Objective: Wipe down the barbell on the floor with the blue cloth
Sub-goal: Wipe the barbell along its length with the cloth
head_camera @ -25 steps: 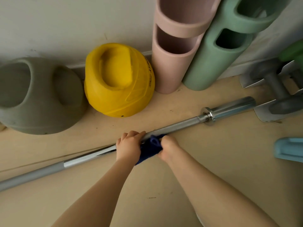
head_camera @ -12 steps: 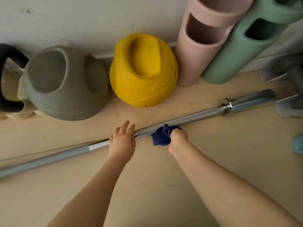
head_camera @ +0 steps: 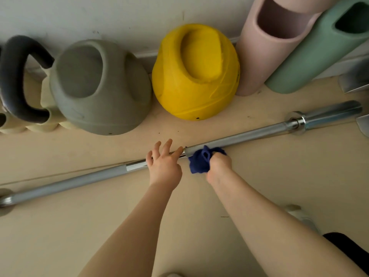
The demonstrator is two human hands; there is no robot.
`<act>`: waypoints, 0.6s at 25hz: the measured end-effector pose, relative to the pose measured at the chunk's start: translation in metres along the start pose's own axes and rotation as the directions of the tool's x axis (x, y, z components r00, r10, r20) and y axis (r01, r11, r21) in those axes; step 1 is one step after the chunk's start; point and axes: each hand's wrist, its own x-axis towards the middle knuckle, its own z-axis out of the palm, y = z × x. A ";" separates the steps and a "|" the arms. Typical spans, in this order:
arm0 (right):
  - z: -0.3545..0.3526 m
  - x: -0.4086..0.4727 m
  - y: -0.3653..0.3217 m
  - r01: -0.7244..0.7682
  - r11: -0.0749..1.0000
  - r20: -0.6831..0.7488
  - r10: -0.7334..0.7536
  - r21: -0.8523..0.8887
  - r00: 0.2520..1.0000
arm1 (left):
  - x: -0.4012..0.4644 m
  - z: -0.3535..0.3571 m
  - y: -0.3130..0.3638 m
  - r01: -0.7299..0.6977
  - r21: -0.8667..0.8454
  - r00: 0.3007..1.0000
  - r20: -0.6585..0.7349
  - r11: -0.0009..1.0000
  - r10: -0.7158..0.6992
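Observation:
A long steel barbell (head_camera: 249, 135) lies across the beige floor, slanting from the lower left up to its sleeve at the right. My right hand (head_camera: 218, 166) grips a bunched blue cloth (head_camera: 200, 161) and holds it against the bar near its middle. Just to the left of the cloth, my left hand (head_camera: 163, 162) rests over the bar with its fingers spread and straight. The bar section under my left hand is hidden.
Along the wall behind the bar stand a grey weight (head_camera: 99, 86), a yellow weight (head_camera: 196, 72), a black-handled kettlebell (head_camera: 14, 76), and pink (head_camera: 265, 47) and green (head_camera: 319, 48) cylinders. Metal plates (head_camera: 355, 82) sit at the right edge.
My left hand let go of the bar and cloth and spread its fingers. My right hand now holds the cloth alone, slightly right of the left hand. The view shifted left.

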 end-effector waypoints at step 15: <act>-0.022 0.001 -0.014 0.595 -0.036 0.454 -0.684 -0.803 0.571 | 0.005 0.018 0.006 0.049 -0.058 0.986 -0.156 0.997 -0.057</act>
